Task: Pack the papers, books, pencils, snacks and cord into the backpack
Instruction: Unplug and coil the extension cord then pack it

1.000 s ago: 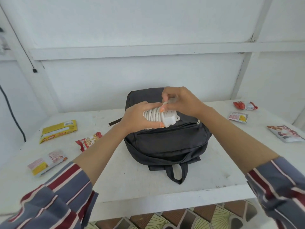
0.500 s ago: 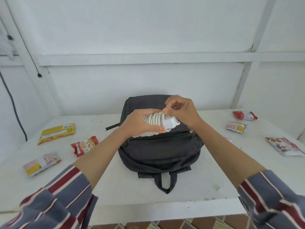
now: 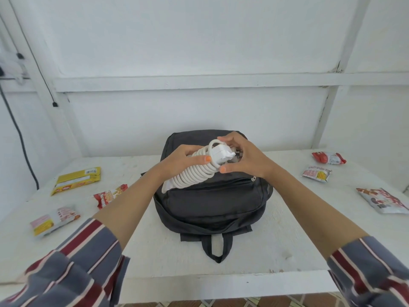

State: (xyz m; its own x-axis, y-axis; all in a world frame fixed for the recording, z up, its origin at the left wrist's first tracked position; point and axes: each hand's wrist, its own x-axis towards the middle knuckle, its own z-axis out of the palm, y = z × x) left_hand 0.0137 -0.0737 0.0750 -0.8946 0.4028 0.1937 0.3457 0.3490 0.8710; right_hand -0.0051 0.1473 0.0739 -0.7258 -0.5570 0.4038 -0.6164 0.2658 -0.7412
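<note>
A dark grey backpack (image 3: 212, 202) lies flat in the middle of the white table (image 3: 155, 258), handle toward me, its front pocket zipped. Above it I hold a white coiled cord (image 3: 194, 173) with its plug block at the upper end. My left hand (image 3: 179, 160) grips the coil from the left, thumb on top. My right hand (image 3: 241, 157) holds the plug end from the right, fingers curled over it. Snack packets lie on both sides: a yellow one (image 3: 76, 179), a red one (image 3: 109, 196) and a pink-yellow one (image 3: 54, 220) to the left.
On the right lie a red-white packet (image 3: 328, 157), a small red-yellow packet (image 3: 316, 173) and a larger white packet (image 3: 382, 200). A white wall with a ledge stands close behind the table. A black cable (image 3: 20, 138) hangs at the far left.
The plug end of the cord has tilted upward and a loop now stands above it. My right hand has shifted round the plug. The view has tipped up slightly.
</note>
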